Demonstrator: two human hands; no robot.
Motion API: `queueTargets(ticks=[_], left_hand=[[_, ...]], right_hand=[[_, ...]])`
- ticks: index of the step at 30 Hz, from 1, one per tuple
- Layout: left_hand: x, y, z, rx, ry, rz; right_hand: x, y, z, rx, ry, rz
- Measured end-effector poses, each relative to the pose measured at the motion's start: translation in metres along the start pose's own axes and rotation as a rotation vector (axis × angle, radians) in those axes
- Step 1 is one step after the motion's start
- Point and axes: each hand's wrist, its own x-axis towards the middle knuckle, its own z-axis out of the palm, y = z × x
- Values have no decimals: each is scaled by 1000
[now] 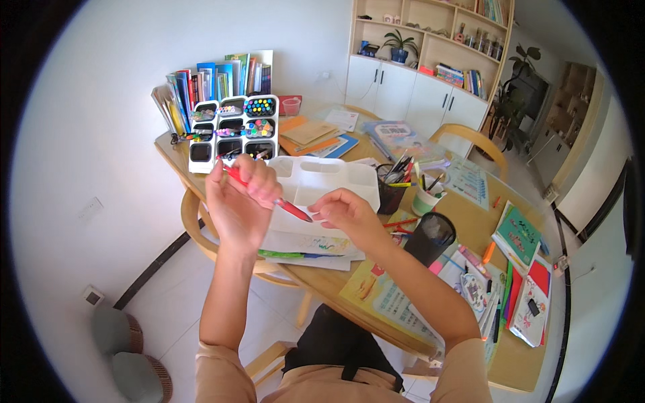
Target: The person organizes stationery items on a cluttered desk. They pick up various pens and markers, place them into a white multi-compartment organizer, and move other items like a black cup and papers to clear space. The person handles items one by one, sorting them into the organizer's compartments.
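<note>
A red pen [294, 209] is gripped in my left hand [247, 201], its tip slanting down to the right. Just beside that tip is my right hand [347, 214], fingers curled loosely with nothing seen in them. Both hands are raised in front of a translucent white plastic organizer box [332, 176] with compartments. Behind my left hand stands a white pen organizer [213, 165] with black compartments, several of them holding markers and pens. A black mesh pen holder [392, 199] full of pens and a white-and-green cup [422, 201] with pencils are right of the box.
An empty-looking black mesh cup [431, 239] lies tilted on the wooden table [519, 370]. Loose pens, papers and a green book [517, 236] spread over the right side. Books [216, 80] line the wall behind the organizer. A wooden chair [194, 211] is tucked at the left edge.
</note>
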Motion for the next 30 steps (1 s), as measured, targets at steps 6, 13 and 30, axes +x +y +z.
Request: queueTargets(ticks=[6,13,30], left_hand=[[-3,33,-46,-23,23,-7],[-17,7,-61,314,135,-34],[-28,-38,-105,468,101,-170]], right_hand=[[-8,44,-1,-79,-112,228],[-23,93,-3,-549,-74,-69],[-27,98,-1,-608,-65,-141]])
